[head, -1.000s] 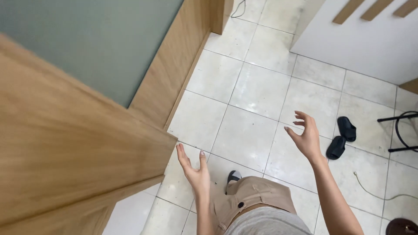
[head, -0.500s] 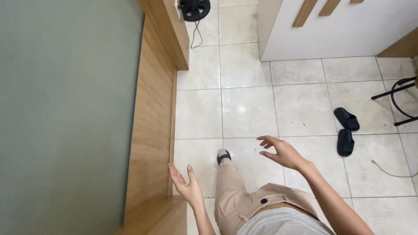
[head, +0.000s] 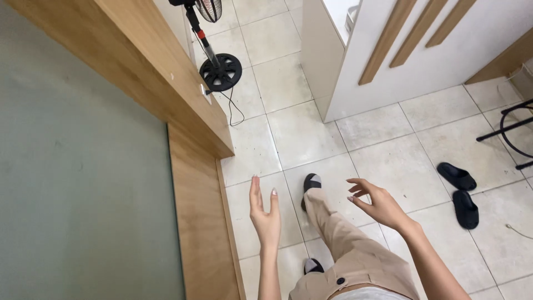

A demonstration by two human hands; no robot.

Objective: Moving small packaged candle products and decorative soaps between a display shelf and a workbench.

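Two bare hands hung over the tiled floor [head: 300,128] — both empty. The left hand [head: 265,218] was raised flat, fingers straight and together, just beside the wooden door frame [head: 200,200] but not touching it. The right hand [head: 377,203] was held out with fingers loosely curled and spread. Two black slippers [head: 461,191] lay well apart to the right — one standing fan [head: 216,50] stood ahead.

Pale square tiles with dark grout lines make up the floor [head: 311,133], which fills the middle and right of the frame. A pair of black slippers [head: 461,191] lies at right centre, side by side. A black fan base [head: 221,72] stands at top centre, its cord [head: 232,111] trailing just below.
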